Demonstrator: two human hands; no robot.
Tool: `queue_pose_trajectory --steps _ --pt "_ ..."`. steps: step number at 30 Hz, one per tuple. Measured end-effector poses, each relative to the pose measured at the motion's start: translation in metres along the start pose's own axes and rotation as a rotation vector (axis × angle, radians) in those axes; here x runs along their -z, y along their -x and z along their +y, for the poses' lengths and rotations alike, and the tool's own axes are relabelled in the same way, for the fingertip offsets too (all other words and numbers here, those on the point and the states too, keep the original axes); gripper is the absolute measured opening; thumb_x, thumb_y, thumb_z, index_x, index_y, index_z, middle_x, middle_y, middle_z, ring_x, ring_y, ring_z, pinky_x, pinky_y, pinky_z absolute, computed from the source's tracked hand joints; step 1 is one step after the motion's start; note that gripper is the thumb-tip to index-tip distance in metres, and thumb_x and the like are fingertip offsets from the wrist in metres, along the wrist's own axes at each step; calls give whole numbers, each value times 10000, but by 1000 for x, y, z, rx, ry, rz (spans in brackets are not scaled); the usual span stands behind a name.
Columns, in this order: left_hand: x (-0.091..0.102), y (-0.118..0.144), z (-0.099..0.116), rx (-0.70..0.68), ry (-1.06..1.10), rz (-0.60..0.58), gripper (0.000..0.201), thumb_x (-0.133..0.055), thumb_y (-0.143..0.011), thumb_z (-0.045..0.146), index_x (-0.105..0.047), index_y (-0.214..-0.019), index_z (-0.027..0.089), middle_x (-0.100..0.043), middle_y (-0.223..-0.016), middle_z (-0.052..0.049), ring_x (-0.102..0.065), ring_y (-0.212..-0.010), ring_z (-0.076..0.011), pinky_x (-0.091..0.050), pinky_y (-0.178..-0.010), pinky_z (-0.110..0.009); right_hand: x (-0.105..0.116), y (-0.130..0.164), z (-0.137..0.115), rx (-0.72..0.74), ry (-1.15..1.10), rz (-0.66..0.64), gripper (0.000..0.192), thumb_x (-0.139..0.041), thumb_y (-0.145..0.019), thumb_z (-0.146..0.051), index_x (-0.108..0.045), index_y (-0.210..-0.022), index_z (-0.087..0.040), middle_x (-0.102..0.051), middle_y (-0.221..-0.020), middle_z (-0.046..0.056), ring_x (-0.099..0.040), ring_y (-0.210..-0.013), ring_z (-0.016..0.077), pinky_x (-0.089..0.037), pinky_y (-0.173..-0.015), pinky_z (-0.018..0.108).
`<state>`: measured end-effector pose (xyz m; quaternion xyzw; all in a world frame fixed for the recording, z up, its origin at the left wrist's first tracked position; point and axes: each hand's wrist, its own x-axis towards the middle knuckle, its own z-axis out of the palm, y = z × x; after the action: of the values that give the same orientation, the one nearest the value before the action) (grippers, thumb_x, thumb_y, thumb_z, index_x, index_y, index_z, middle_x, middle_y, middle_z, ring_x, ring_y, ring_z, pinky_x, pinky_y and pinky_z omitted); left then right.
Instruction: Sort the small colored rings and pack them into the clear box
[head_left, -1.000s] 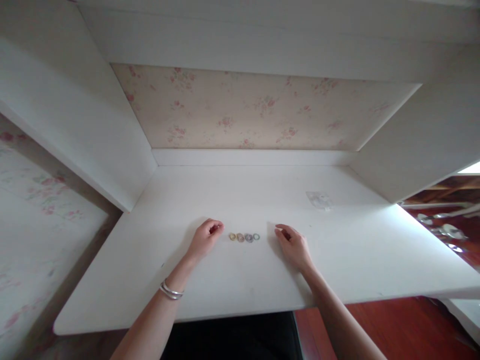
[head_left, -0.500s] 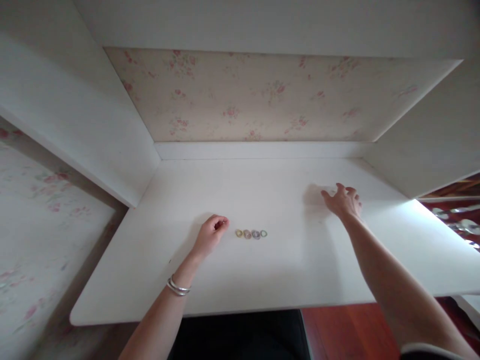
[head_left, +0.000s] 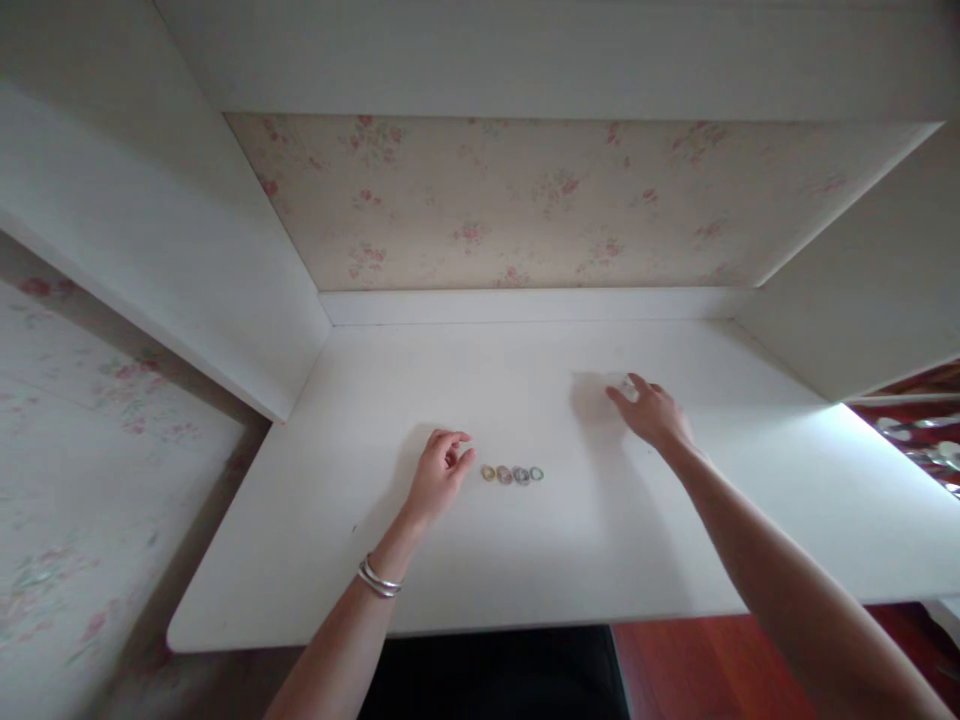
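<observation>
Clear packet (head_left: 627, 386) under right grip (head_left: 654, 415) | rings (head_left: 513, 474) beside left grip (head_left: 441, 472)

Tabletop (head_left: 480, 560) plain white. Four rings (head_left: 512, 474) in a row near its middle: gold, gold, silver-grey, pale green-grey. Back panel (head_left: 525, 200) cream with small pink floral print. Left wrist has silver bangles (head_left: 378, 579). Floor (head_left: 675, 660) past the tabletop's front right corner is red-brown wood.

Four rings (head_left: 513, 474) lie in a row near the middle of the desk (head_left: 487, 560). The left hand (head_left: 441, 474) rests just left of them. The right hand (head_left: 651, 412) lies farther back and right, on a small bag (head_left: 627, 385).
</observation>
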<state>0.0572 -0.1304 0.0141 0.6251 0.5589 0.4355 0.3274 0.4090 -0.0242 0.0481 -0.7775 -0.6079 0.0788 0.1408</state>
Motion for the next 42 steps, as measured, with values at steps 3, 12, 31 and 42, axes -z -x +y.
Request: queue_pose_trajectory --steps 3,12,31,42 --pt "-11 -4 15 -64 -61 -36 386 -623 -773 347 -539 -1126 215 -504 -1039 -59 -523 -819 -147 -478 -754 -291 -7 37 -55 174 -78 -67 605 -407 -815 -626 -493 -1286 -257 -571 -1191 119 -583 -981 282 -433 -827 406" --pt "-35 -27 32 -214 -171 -5 813 -721 -657 239 -297 -1350 200 -388 -1313 -131 -389 -1216 -280 -387 -1004 -446 -26 110 -137 471 -295 -137 496 -394 -873 -541 -543 -1246 -249 -560 -1250 73 -565 -1075 256 -429 -916 382" --pt "-37 -39 9 -89 199 -95 743 -738 -663 261 -384 -1315 223 -389 -1323 -128 -542 -1094 -233 -506 -898 -387 -32 81 -87 -12 -857 -175 407 -328 -877 -477 -587 -1020 -197 -670 -915 68 -671 -728 174 -509 -624 265" --pt "-28 -63 -2 -106 -146 -96 719 -724 -658 393 -431 -1289 216 -522 -1227 -91 -547 -988 -201 -458 -876 -350 -46 54 -9 -192 -706 -20 407 -402 -793 -492 -640 -817 -163 -653 -663 49 -604 -592 163 -430 -520 241"
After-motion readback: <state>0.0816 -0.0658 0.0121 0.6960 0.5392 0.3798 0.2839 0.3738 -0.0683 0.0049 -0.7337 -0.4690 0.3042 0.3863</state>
